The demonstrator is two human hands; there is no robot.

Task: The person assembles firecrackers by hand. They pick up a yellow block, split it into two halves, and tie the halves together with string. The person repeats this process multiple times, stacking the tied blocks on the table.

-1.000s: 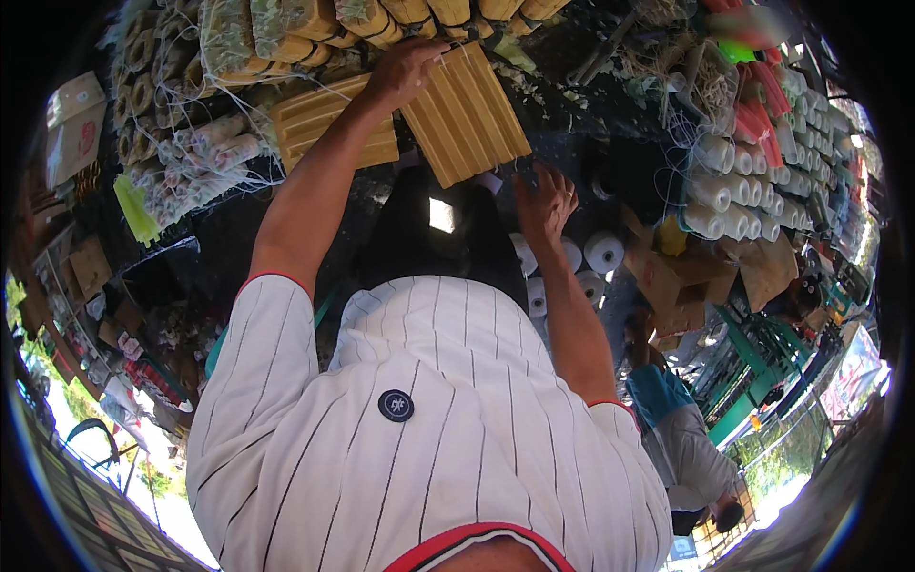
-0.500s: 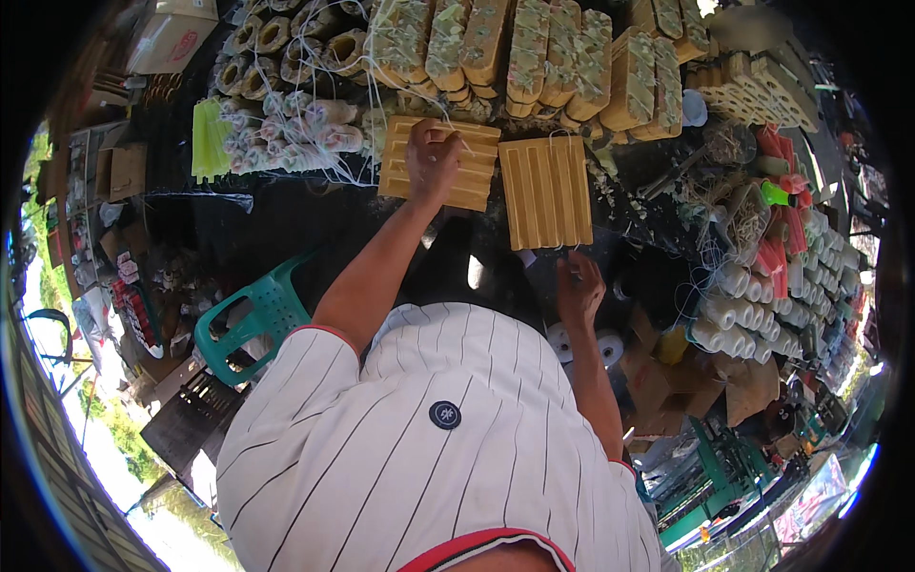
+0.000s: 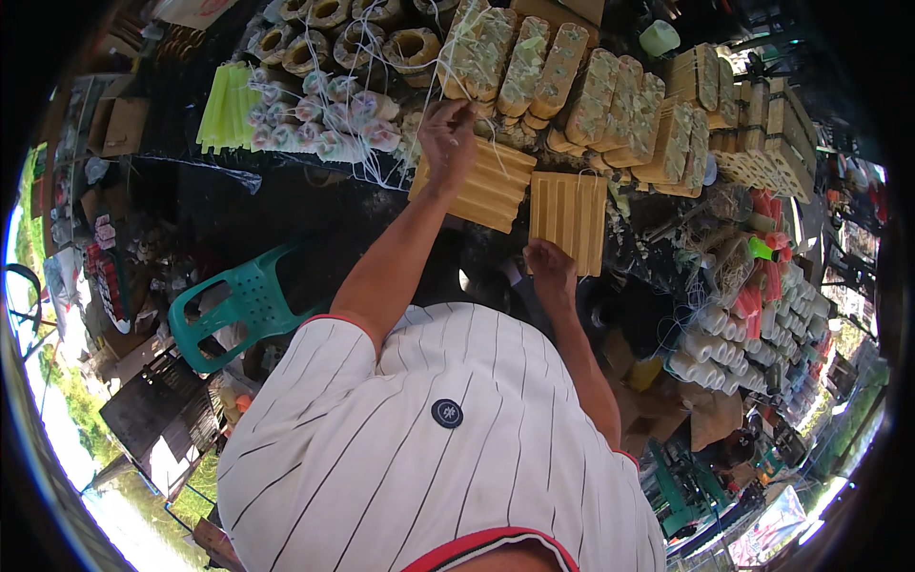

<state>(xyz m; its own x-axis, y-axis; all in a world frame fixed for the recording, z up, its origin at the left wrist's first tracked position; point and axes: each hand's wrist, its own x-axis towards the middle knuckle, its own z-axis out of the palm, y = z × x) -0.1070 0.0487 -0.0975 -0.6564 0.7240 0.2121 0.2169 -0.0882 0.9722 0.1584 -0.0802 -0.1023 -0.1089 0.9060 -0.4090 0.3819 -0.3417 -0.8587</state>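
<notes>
Two tan, ridged wooden-looking panels lie ahead of me at the table's near edge: a left panel [image 3: 491, 186], tilted, and a right panel [image 3: 562, 224]. Over the left panel's far left corner is my left hand [image 3: 448, 153], its fingers closed in a pinch on a thin white string [image 3: 493, 143] that trails across the panel. My right hand [image 3: 553, 272] is at the right panel's near left corner, fingers curled and pressed together. Whatever lies between those fingertips is too small to make out. A thin string loop shows at the right panel's far edge.
Behind the panels stand rows of tan, speckled blocks [image 3: 562, 71]. Wrapped rolls [image 3: 329, 114] and yellow-green strips [image 3: 227, 105] lie to the left, with loose white strings over them. A green plastic chair [image 3: 238, 305] stands at my left; white rolls [image 3: 710, 348] are stacked at right.
The view has shifted, so the table looks turned. My left hand has moved to the left panel's far corner. My right hand has moved left and up to the right panel's near corner.
</notes>
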